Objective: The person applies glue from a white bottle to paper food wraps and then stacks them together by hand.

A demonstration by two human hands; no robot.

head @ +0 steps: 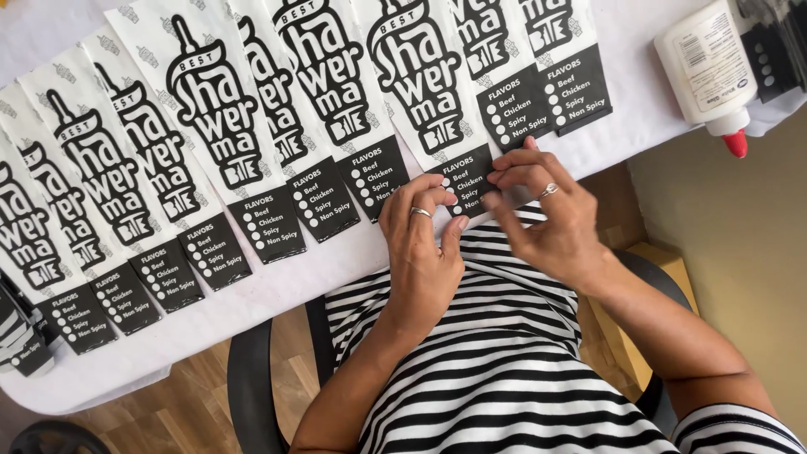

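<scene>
A row of several long white paper sleeves with black lettering and black bottom ends lies overlapped across a white table (277, 277). My left hand (420, 244) and my right hand (546, 210) both pinch the black bottom end of one sleeve (420, 92) near the table's front edge. The fingertips of both hands press on that black end, which they partly cover. Each hand wears a ring.
A white glue bottle (704, 67) with a red tip lies at the table's right edge. More black and white sleeves (21, 340) are stacked at the far left. A black chair (252, 378), wooden floor and a striped garment are below the table edge.
</scene>
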